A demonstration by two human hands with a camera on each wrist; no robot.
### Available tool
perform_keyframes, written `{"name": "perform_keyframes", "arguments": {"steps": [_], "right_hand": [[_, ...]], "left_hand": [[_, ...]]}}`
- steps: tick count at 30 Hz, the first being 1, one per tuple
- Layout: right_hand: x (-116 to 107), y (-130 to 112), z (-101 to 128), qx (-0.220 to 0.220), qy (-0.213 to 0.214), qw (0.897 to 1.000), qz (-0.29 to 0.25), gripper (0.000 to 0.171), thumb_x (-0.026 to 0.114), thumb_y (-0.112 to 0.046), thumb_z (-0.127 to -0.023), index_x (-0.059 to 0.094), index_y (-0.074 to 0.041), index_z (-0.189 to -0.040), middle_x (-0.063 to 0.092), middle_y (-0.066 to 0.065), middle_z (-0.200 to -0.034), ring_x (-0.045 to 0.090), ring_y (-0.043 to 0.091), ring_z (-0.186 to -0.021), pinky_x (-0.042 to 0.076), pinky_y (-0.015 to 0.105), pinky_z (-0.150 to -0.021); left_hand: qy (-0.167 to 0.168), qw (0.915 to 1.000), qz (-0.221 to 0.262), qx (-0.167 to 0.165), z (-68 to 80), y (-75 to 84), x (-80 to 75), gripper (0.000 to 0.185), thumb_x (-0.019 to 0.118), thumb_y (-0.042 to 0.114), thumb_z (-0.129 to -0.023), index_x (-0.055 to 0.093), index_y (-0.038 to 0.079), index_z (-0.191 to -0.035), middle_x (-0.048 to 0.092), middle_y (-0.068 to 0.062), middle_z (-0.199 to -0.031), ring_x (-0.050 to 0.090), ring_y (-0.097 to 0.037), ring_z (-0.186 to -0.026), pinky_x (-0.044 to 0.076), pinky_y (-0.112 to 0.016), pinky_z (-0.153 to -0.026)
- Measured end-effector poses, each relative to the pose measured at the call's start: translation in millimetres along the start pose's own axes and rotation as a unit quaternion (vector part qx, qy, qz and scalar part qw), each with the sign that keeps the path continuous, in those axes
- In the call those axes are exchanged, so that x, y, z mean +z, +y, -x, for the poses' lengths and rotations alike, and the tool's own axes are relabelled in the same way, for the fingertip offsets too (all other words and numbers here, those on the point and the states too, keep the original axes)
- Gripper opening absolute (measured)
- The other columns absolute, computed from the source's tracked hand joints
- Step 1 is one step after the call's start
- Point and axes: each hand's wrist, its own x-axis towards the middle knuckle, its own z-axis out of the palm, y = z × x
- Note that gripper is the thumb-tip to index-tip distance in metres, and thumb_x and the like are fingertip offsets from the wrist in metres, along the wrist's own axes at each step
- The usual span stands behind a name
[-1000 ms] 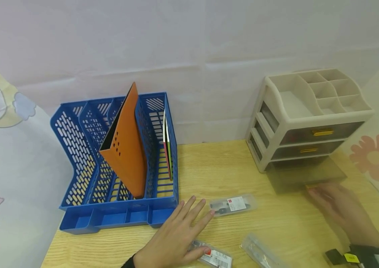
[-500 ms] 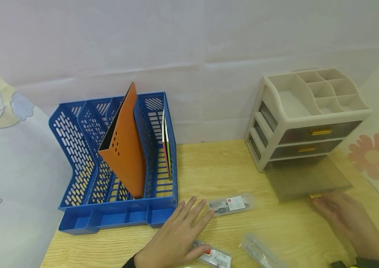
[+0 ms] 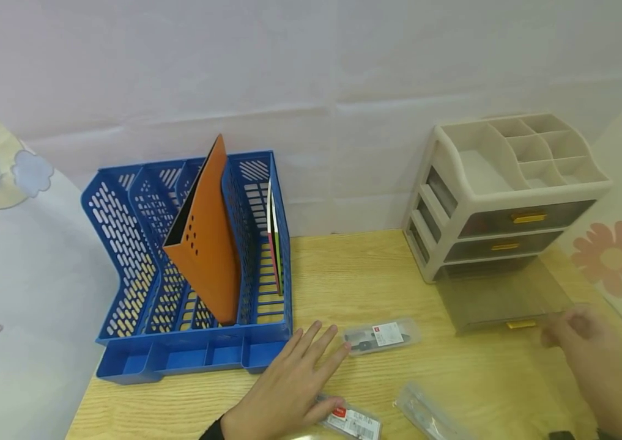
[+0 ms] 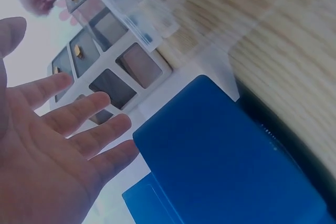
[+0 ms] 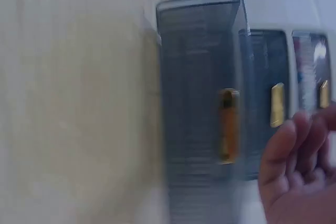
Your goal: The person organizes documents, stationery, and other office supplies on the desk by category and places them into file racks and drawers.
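Observation:
At the right of the head view, the bottom drawer of a small beige cabinet is pulled out, a see-through box with a yellow handle. My right hand is just right of that handle, apart from it, with loosely bent fingers and nothing in them. In the right wrist view the fingers are clear of the drawer's gold handle. My left hand lies with fingers spread at the front of the table, its thumb over the end of a clear packet with a white and red label.
A blue file rack with an orange folder and thin booklets stands at the left. Two more clear packets lie on the table, a labelled one and one at the front. The beige cabinet stands against the back wall.
My right hand has pulled the bottom drawer further out toward me, then let go of its handle and moved to the right. The left hand has stayed in place.

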Motion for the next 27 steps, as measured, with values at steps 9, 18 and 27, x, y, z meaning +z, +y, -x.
{"name": "perform_keyframes", "arguments": {"steps": [9, 18, 27], "right_hand": [[41.2, -61.4, 5.3, -0.252, 0.093, 0.962, 0.055, 0.021, 0.07, 0.016, -0.083, 0.062, -0.002, -0.09, 0.063, -0.029, -0.086, 0.059, -0.015, -0.078, 0.046, 0.001, -0.072], [87.1, -87.1, -19.6, -0.499, -0.015, 0.853, 0.152, 0.013, 0.071, -0.005, -0.089, 0.07, -0.007, -0.102, 0.07, -0.009, -0.095, 0.062, -0.003, -0.081, 0.051, 0.008, -0.074], [137.5, -95.3, -20.7, -0.48, -0.171, 0.824, 0.248, 0.037, 0.081, -0.005, -0.083, 0.074, -0.015, -0.117, 0.069, 0.006, -0.13, 0.066, 0.032, -0.115, 0.059, 0.049, -0.091]], "left_hand": [[0.017, 0.9997, -0.017, -0.006, -5.1, -1.2, -0.9, 0.076, 0.062, 0.056, -0.098, 0.039, 0.018, -0.16, 0.04, -0.016, -0.163, 0.037, -0.037, -0.152, 0.041, -0.054, -0.118], [0.008, 0.9994, -0.023, -0.024, -16.2, -11.1, -5.4, 0.072, 0.06, 0.055, -0.099, 0.041, 0.019, -0.158, 0.043, -0.015, -0.161, 0.042, -0.039, -0.149, 0.041, -0.053, -0.118], [0.013, 0.9991, -0.029, -0.029, -19.3, -12.4, -3.2, 0.069, 0.057, 0.056, -0.101, 0.043, 0.019, -0.158, 0.042, -0.015, -0.162, 0.043, -0.039, -0.148, 0.041, -0.053, -0.118]]}}
